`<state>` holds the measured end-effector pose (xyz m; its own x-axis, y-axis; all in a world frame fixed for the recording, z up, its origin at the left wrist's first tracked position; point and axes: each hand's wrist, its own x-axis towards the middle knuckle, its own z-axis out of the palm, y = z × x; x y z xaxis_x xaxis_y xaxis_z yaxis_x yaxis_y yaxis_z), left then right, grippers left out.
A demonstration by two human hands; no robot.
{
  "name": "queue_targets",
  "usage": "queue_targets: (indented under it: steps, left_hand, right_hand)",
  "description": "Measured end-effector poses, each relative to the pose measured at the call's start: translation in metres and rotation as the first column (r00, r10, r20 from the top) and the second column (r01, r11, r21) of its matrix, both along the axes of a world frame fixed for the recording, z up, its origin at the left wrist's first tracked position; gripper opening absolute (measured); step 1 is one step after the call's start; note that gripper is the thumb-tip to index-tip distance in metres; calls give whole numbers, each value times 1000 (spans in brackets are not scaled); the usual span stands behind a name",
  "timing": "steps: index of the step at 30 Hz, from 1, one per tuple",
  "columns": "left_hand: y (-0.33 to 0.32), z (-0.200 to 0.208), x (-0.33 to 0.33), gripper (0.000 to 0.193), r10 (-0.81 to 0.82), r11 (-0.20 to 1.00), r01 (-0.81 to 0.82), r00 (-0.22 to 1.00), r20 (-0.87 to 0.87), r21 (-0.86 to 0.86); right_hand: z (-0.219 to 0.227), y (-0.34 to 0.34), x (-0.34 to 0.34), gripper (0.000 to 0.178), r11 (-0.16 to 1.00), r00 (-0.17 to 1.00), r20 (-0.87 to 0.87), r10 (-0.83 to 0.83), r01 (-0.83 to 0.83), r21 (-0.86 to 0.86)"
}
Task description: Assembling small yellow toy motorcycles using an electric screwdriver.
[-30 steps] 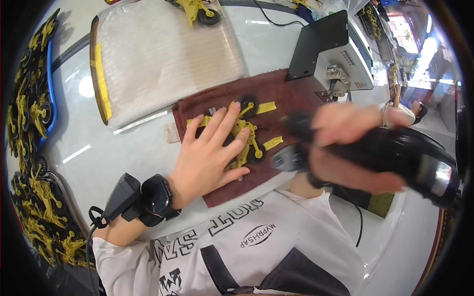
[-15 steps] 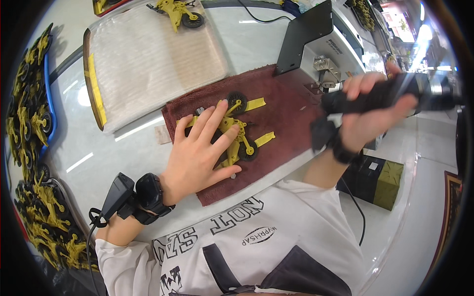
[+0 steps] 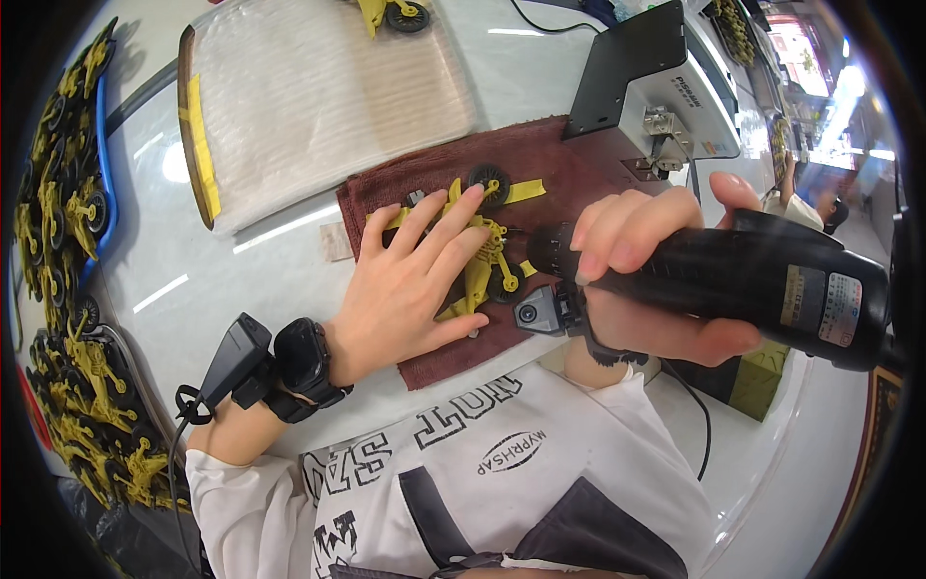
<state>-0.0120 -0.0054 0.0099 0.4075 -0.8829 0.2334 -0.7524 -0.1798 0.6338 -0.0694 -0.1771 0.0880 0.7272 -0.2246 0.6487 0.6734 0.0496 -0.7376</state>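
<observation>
My left hand [image 3: 410, 275] lies flat, fingers spread, over a yellow toy motorcycle part [image 3: 494, 253] with black wheels, holding down its left side and hiding much of it. The toy rests on a maroon cloth [image 3: 540, 145]. Flat yellow strips [image 3: 529, 191] reach out from under its right side. In my right hand [image 3: 641, 289] is a thick black electric screwdriver [image 3: 714, 275], gripped round the body and lying nearly level. Its nose points left at the toy's middle, and its thin bit appears to meet the yellow plastic there.
Behind the cloth lies a pad wrapped in clear film [image 3: 318, 106], another yellow toy [image 3: 386, 14] at its far edge. A white machine with a black panel [image 3: 632, 63] stands back right. Blue-edged tray [image 3: 109, 183] and piled yellow toys [image 3: 87, 405] line the left. A dark box [image 3: 762, 381] sits lower right.
My right hand has brought the screwdriver left and down from beside the machine to the toy. My left hand stays spread on the toy; the whole view has shifted slightly.
</observation>
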Motion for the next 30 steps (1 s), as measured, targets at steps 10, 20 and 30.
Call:
queue_targets:
  steps: [10,20,30]
  left_hand:
    - [-1,1,1,71,-16,1000,16,1000,-2,4]
    - [-3,5,0,72,-27,997,23,998,57,72]
    - [-5,6,-3,67,-9,998,2,995,101,63]
  right_hand:
    - [-5,7,4,89,979,922,-332,-200,176,-101]
    - [-16,-4,10,76,996,972,-236,-14,-6,-86]
    - [54,-87,-18,84,701,707,187,-682,705,-110]
